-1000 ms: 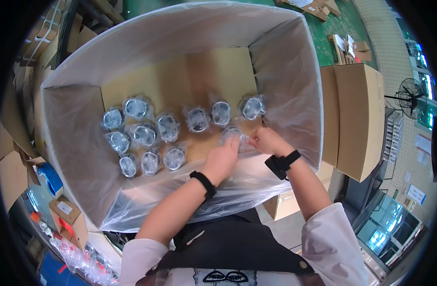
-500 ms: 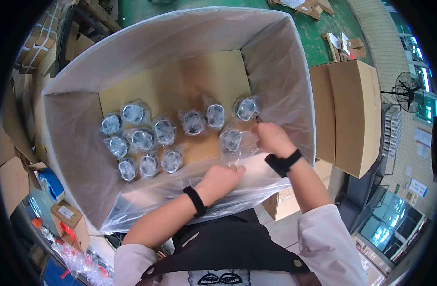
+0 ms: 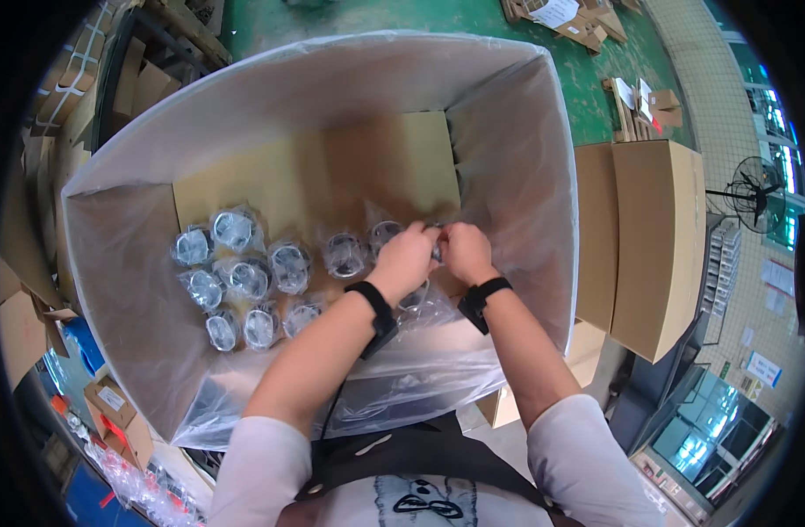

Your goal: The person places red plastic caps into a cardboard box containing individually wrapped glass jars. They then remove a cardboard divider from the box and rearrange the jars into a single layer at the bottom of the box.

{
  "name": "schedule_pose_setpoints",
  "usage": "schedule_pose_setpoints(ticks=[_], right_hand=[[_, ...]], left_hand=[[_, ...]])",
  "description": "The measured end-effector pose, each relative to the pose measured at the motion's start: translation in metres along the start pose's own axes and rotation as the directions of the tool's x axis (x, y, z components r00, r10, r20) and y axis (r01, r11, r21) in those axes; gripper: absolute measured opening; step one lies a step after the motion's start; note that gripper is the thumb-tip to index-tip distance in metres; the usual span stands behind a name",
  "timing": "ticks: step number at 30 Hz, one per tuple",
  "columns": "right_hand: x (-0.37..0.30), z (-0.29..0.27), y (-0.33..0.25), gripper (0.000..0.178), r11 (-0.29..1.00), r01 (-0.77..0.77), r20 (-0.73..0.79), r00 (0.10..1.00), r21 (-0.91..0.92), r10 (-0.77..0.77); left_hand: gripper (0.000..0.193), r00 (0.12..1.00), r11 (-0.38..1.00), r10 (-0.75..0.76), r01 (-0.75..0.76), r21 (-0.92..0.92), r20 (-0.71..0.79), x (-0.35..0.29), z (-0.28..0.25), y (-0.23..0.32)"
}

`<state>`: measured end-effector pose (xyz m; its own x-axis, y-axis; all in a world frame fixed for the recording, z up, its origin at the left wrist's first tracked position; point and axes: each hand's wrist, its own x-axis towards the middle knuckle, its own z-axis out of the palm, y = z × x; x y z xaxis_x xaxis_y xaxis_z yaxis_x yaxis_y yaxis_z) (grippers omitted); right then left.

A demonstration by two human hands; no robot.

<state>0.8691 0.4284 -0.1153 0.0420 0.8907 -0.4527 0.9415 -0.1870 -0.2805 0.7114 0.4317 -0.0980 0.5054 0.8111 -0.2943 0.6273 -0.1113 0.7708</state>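
Note:
Both my hands meet over the right part of a large plastic-lined box (image 3: 323, 51). My left hand (image 3: 407, 259) is closed, its fingertips against my right hand (image 3: 466, 253), which is also closed. Between them a shiny bit of a plastic-wrapped round part (image 3: 437, 252) shows; the rest of it is hidden by my fingers. Just below, another bagged part (image 3: 413, 295) lies partly behind my left wrist. Several more silver, ring-rimmed parts in clear bags, such as one bagged part (image 3: 344, 255), rest on the cardboard bottom (image 3: 271, 167) to the left.
Clear plastic lining (image 3: 367, 408) drapes over the box's near edge. Tall cardboard cartons (image 3: 653, 246) stand against its right side. A black fan (image 3: 757, 193) is farther right. Cardboard and wood pieces (image 3: 567, 18) lie on the green floor (image 3: 332, 16). Small open boxes (image 3: 113, 404) are at lower left.
My left hand has moved up and right from the near lining to meet my right hand. My right hand has shifted slightly left. The far-right bagged part is now mostly covered.

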Motion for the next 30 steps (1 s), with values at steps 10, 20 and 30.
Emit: schedule_pose_setpoints(ticks=[10,20,30], right_hand=[[-0.042,-0.054,0.002,0.013,0.943,-0.086,-0.040,0.994,0.323,0.104],[-0.041,-0.043,-0.023,0.021,0.956,0.168,-0.326,0.942,0.242,-0.083],[-0.064,-0.085,-0.034,0.017,0.998,0.064,-0.075,0.995,0.026,-0.062]], left_hand=[[0.048,0.994,0.998,0.007,-0.014,-0.068,-0.106,0.011,0.003,0.017],[0.020,0.905,0.489,-0.406,0.332,-0.807,0.127,0.014,0.009,-0.010],[0.033,0.891,0.650,-0.454,0.351,-0.674,0.026,0.000,-0.004,-0.022]])
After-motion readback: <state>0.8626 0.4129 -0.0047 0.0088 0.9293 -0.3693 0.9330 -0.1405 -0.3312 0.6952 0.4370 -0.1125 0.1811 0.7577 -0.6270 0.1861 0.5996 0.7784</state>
